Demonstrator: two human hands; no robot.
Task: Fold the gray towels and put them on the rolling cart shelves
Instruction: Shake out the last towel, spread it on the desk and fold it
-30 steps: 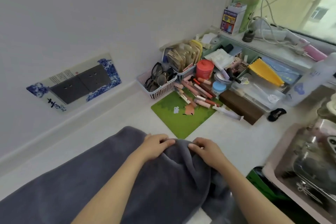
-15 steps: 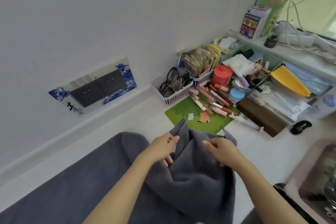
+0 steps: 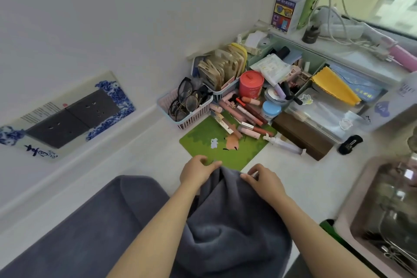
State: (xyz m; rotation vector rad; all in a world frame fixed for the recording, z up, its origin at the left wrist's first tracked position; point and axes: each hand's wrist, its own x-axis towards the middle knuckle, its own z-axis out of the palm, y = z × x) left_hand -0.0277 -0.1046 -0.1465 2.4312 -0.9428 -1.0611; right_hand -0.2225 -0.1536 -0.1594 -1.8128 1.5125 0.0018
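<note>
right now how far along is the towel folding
Early. Done: nothing looks finished; no folded towel or cart shows. In hand: the left hand and right hand each pinch the far edge of the gray towel, bunched on the white counter. Left: folding it and shelving it.

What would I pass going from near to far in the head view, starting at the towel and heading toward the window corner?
Gray towel → left hand and right hand, both gripping its far edge → green mat → lipstick tubes → red jar → colorful box on the sill.
</note>
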